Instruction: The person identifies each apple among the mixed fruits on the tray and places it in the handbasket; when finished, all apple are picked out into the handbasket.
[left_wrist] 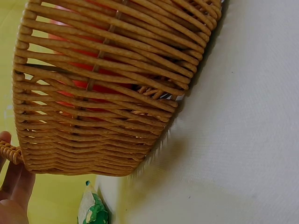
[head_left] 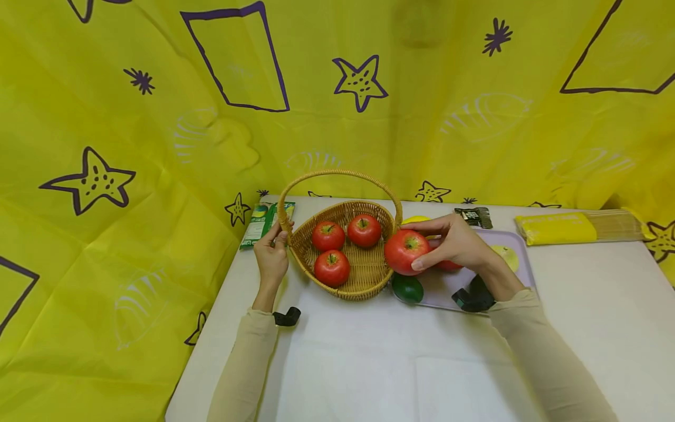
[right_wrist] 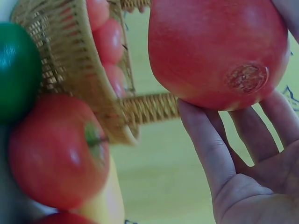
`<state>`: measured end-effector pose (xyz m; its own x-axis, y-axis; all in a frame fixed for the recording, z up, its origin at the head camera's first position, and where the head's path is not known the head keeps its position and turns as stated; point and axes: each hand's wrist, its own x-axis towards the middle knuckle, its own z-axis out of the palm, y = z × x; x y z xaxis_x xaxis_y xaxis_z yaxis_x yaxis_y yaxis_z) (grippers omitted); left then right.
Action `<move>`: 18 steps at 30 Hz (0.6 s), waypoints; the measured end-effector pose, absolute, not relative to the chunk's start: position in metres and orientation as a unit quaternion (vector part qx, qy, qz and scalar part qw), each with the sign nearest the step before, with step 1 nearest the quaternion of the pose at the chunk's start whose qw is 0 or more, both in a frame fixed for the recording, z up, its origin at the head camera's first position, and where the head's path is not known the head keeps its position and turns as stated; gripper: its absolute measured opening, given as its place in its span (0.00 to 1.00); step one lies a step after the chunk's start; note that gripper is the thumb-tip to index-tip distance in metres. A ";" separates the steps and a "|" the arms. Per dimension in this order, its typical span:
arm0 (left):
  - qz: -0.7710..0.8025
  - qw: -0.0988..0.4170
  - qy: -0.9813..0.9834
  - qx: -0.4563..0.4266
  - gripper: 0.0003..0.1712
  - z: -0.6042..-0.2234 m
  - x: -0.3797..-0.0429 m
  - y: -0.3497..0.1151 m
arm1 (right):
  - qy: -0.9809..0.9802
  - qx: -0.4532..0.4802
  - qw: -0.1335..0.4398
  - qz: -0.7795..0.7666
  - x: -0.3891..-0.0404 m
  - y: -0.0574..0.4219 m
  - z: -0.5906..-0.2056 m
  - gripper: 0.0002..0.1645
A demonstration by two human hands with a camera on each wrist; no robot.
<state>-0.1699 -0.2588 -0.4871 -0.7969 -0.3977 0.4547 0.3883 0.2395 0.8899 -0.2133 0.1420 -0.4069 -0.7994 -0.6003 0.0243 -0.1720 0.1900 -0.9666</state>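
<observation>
My left hand [head_left: 272, 258] grips the base of the handle on the left side of a wicker basket [head_left: 364, 287]. Inside the basket sit three red apples, one of them at the front [head_left: 332, 268]. My right hand [head_left: 459, 243] holds another red apple [head_left: 406, 252] between thumb and fingers, over the basket's right rim. The right wrist view shows that apple's blossom end [right_wrist: 247, 78] and my fingers under it. From the left wrist, the woven side [left_wrist: 103, 107] of the basket fills much of the view, red showing through the gaps.
A lilac tray [head_left: 519, 252] right of the basket bears more red apples [right_wrist: 60, 151], a green fruit [head_left: 408, 289], and yellowish fruit [head_left: 506, 258]. Behind lie a green packet [head_left: 258, 223], a dark packet [head_left: 474, 217] and a yellow pack of noodles [head_left: 559, 228]. A yellow curtain [head_left: 316, 135] hangs behind the table.
</observation>
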 end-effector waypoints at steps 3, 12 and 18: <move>-0.618 0.319 -0.719 0.007 0.20 -0.488 -0.170 -0.259 | 0.736 -0.269 0.196 -0.590 -0.210 0.133 -0.411 0.41; -0.619 0.321 -0.716 0.004 0.21 -0.488 -0.171 -0.259 | 0.751 -0.264 0.194 -0.573 -0.202 0.108 -0.416 0.41; -0.618 0.324 -0.717 0.001 0.21 -0.488 -0.171 -0.259 | 0.760 -0.272 0.214 -0.550 -0.202 0.092 -0.415 0.42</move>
